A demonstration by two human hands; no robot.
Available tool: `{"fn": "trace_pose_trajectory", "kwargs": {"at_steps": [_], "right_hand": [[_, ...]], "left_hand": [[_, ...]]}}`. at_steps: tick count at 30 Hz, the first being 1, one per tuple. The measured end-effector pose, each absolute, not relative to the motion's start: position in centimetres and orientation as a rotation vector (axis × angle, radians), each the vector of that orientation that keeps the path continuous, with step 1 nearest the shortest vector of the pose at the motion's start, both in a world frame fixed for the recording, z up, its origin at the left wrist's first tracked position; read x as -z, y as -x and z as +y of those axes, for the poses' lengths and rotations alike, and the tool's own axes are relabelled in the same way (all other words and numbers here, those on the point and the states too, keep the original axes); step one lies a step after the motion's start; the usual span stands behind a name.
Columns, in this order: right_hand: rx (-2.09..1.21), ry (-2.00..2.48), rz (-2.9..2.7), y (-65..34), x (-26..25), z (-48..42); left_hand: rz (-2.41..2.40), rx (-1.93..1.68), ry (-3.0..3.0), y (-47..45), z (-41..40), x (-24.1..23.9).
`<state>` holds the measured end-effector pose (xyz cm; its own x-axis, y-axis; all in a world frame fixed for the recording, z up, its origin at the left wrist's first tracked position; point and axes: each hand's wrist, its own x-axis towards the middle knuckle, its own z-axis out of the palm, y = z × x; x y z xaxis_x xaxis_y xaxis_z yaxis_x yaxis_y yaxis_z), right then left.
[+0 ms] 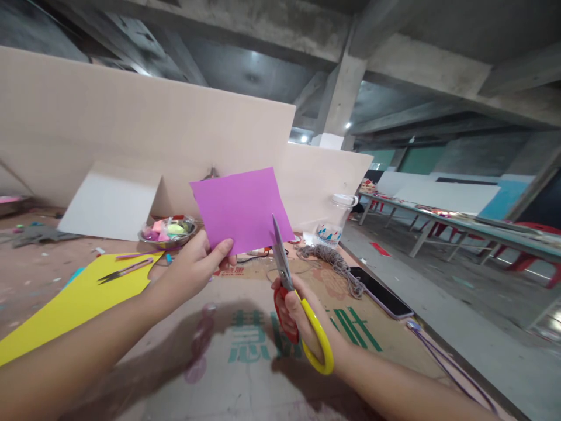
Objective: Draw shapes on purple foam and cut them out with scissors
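A purple sheet of paper (239, 207) is held up over the table, pinched at its lower left edge between the thumb and fingers of my left hand (205, 260). My right hand (302, 310) grips a pair of scissors (316, 330) with one yellow and one red handle. Their blades point upward, with the tip in front of the paper's lower right part; whether the blades touch the paper I cannot tell. Under my left forearm lies a yellow sheet (100, 298), on which rests a slim pointed tool (127, 270).
A bowl of colourful clay pieces (169, 231) and a leaning white board (111, 202) stand at the left. Toward the right are a bundle of grey cord (335, 266), a clear bottle (337, 219) and a phone (381, 292) near the table edge. Printed cardboard (197, 339) covers the tabletop.
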<state>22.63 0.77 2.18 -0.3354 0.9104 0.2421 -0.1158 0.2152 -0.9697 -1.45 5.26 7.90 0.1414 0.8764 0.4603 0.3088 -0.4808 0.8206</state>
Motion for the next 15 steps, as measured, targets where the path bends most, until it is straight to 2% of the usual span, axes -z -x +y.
{"fn": "trace_pose_trajectory", "kwargs": {"at_steps": [15], "right_hand": [[-1.338, 0.811, -1.483, -22.63, -2.00, 0.84]], "left_hand": [[1.074, -1.358, -1.853, 1.56, 5.36, -8.45]]}}
